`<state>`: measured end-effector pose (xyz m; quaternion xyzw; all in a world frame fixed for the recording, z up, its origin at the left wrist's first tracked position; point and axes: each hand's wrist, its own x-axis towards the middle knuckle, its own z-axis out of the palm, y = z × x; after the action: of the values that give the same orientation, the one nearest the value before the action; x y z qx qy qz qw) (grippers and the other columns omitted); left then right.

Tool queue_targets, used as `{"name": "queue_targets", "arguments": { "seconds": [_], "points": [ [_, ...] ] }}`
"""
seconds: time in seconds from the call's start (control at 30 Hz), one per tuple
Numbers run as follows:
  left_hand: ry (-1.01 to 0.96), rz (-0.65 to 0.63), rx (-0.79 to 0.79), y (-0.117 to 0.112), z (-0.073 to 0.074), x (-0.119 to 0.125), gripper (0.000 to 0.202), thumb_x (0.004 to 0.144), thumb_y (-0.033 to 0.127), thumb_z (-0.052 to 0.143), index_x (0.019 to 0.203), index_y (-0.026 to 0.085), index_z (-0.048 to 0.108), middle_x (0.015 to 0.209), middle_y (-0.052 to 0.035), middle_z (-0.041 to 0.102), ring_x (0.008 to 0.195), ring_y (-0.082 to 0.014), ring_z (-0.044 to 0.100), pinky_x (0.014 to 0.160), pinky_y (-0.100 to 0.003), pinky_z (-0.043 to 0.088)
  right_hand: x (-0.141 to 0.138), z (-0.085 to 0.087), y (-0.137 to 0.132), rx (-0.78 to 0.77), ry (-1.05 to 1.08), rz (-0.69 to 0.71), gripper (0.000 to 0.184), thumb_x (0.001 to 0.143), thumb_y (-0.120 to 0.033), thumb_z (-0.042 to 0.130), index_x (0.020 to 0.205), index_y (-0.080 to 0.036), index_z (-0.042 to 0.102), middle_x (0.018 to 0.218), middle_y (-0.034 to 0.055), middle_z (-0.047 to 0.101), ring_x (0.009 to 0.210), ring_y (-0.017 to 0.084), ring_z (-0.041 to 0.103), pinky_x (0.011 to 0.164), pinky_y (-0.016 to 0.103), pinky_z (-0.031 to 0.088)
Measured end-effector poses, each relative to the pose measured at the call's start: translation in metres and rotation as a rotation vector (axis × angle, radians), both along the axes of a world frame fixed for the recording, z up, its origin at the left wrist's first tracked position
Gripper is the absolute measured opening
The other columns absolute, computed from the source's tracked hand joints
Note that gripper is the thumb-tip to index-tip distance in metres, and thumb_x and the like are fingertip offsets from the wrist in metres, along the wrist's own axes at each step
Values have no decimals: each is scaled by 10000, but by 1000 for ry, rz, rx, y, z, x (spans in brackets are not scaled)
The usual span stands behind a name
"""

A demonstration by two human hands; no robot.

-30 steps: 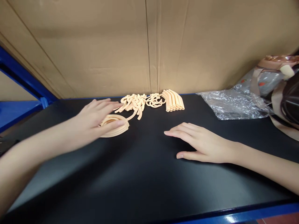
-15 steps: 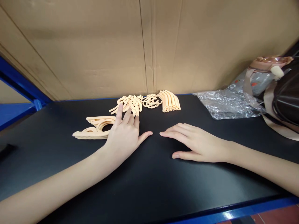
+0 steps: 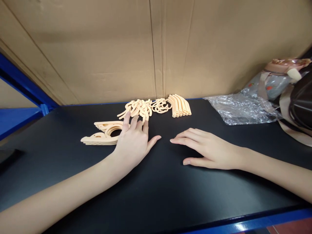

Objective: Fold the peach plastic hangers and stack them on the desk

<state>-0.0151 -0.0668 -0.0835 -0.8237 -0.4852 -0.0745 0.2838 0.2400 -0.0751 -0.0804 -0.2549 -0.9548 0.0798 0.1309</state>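
Note:
My left hand (image 3: 134, 139) is over the table, fingers stretched out and thumb spread to the side. Its fingertips are at the near edge of a loose pile of cream curved plastic pieces (image 3: 138, 106); whether they touch it I cannot tell. Partly behind this hand, to its left, lies a stack of cream hanger-shaped plastic parts (image 3: 98, 140). My right hand (image 3: 207, 149) is palm down above the bare tabletop, fingers extended, thumb apart, holding nothing. Beyond the hands are a small heap of cream hook-like pieces (image 3: 161, 106) and a neat row of curved cream bars (image 3: 180, 106).
A black tabletop (image 3: 156, 195) with a blue frame carries everything. Brown cardboard (image 3: 109, 48) stands upright along the back. At the right are a crumpled clear plastic bag (image 3: 246, 109), a strapped bottle (image 3: 275, 81) and a dark bag (image 3: 302, 104). A dark object (image 3: 9, 159) sits at the left edge.
The whole view has shifted slightly, so everything appears a little further right. Both hands keep nearly the same pose, and the cream pieces lie as before.

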Motion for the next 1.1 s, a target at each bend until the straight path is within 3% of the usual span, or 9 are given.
{"name": "queue_targets", "arguments": {
  "seconds": [0.2,0.53,0.83,1.1],
  "points": [
    [-20,-11,-14,0,-1,0,521,955,448,402,1166,44,655,960,-205,698,1100,-401,567,1048,-642,281,0,1,0,4,-2,-1,545,946,-486,484,1402,-194,430,1273,110,558,1115,241,517,956,415,453],
    [3,-20,27,1,-1,0,501,953,425,393,1121,40,665,935,-184,665,987,-346,592,1027,-580,326,1,0,0,17,-4,6,536,950,-482,477,1400,-195,435,1279,112,555,1119,241,519,962,426,454],
    [-63,-67,13,1,-2,0,477,950,361,376,1087,10,668,980,-224,669,978,-367,580,989,-581,334,0,0,0,19,-2,10,519,949,-476,480,1384,-196,457,1271,112,559,1119,239,528,962,420,459],
    [13,-104,156,-12,4,9,377,949,218,400,1158,-12,614,1147,-215,648,1108,-328,564,937,-455,372,0,0,0,29,-5,6,506,946,-473,487,1367,-191,480,1267,113,565,1116,238,535,968,423,458]
  ]
}}
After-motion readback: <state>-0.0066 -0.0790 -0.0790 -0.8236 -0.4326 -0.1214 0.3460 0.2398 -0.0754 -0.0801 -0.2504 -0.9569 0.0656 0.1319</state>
